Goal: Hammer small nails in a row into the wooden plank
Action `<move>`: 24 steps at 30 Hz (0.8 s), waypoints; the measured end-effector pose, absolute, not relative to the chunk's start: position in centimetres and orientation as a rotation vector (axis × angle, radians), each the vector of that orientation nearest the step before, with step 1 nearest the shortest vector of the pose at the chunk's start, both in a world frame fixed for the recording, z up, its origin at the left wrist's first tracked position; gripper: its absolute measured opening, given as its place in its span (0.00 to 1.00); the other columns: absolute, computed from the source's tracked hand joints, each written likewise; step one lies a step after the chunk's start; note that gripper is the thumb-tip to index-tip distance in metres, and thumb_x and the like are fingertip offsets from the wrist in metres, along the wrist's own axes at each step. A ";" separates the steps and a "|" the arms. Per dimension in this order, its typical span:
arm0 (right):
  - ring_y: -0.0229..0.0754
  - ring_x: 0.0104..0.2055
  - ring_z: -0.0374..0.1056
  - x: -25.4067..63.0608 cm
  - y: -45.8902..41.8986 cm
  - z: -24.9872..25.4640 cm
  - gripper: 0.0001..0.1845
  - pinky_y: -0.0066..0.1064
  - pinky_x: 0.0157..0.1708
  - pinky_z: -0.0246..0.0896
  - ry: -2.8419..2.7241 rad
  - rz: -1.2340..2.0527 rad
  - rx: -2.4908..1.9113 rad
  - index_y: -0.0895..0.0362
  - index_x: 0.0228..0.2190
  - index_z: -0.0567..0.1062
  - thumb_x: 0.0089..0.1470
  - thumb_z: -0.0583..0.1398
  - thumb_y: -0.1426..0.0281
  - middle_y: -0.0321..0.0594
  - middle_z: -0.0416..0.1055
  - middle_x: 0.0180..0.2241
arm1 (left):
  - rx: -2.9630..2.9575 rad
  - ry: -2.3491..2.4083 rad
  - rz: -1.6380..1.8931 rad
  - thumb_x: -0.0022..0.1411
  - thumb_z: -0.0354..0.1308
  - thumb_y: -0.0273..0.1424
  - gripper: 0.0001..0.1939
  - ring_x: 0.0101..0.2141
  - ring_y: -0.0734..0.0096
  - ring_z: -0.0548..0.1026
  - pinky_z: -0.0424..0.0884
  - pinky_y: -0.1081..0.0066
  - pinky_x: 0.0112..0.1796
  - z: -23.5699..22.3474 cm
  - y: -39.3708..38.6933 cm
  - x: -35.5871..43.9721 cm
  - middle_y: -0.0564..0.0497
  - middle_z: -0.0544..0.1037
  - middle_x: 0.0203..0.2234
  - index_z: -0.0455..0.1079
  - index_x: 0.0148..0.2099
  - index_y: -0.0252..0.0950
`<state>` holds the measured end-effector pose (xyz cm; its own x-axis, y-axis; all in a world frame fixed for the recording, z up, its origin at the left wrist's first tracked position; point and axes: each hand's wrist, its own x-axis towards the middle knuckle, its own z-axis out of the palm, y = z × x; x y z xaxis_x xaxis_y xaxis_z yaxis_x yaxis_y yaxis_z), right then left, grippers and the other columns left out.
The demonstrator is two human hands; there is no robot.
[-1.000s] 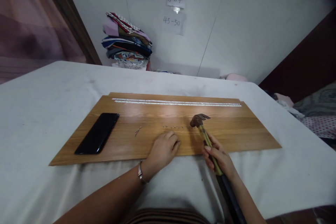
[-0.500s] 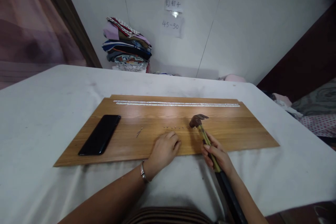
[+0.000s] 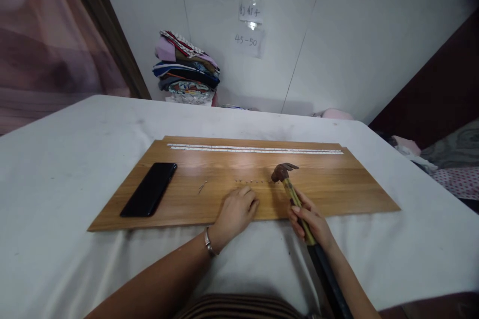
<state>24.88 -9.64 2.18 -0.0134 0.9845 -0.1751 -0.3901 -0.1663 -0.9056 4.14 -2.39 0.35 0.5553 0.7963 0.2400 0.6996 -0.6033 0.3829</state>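
A claw hammer point(image 3: 299, 212) with a rusty brown head and a yellow and black handle is in my right hand point(image 3: 310, 219), whose fingers wrap round the handle. The hammer's head hangs over a row of small nails point(image 3: 251, 181) standing in the wooden board point(image 3: 209, 164), at the row's right end. Just in front of the row, my left hand point(image 3: 237, 209) rests on the board with its fingers curled under; whatever is beneath them is hidden. Some loose nails point(image 3: 202, 187) lie on the board to the left of that hand.
A black phone point(image 3: 149, 189) lies on the board's left side. Two white measuring strips point(image 3: 254, 149) run along its back. The board rests on a white-covered table point(image 3: 67, 159). Behind stand folded clothes point(image 3: 187, 67), near a wall with paper notes point(image 3: 249, 42).
The view has shifted slightly, so the board and phone appear a little further right. My left hand and the hammer in my right hand keep nearly the same places over the board.
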 end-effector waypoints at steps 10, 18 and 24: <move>0.28 0.09 0.54 24.7 -9.7 2.3 0.39 0.18 0.06 0.49 -0.803 1.470 -1.050 0.58 0.59 0.59 0.49 0.65 0.63 0.26 0.66 0.19 | 2.528 1.228 0.673 0.65 0.54 0.27 0.07 0.37 0.65 0.69 0.64 0.66 0.39 0.2 -2.3 4.1 0.50 0.72 0.32 0.68 0.32 0.36; 0.28 0.08 0.54 24.8 -9.4 1.9 0.40 0.18 0.06 0.49 -0.814 1.480 -1.042 0.58 0.59 0.59 0.48 0.65 0.63 0.26 0.66 0.18 | 2.514 1.253 0.697 0.65 0.54 0.27 0.06 0.39 0.64 0.68 0.64 0.64 0.41 0.4 -2.2 4.1 0.49 0.73 0.34 0.70 0.34 0.37; 0.28 0.08 0.53 24.7 -9.6 2.1 0.41 0.19 0.06 0.48 -0.817 1.466 -1.076 0.58 0.60 0.59 0.47 0.65 0.63 0.26 0.65 0.18 | 2.515 1.263 0.687 0.64 0.54 0.27 0.06 0.37 0.64 0.69 0.64 0.65 0.40 0.2 -2.1 4.1 0.49 0.73 0.32 0.70 0.33 0.37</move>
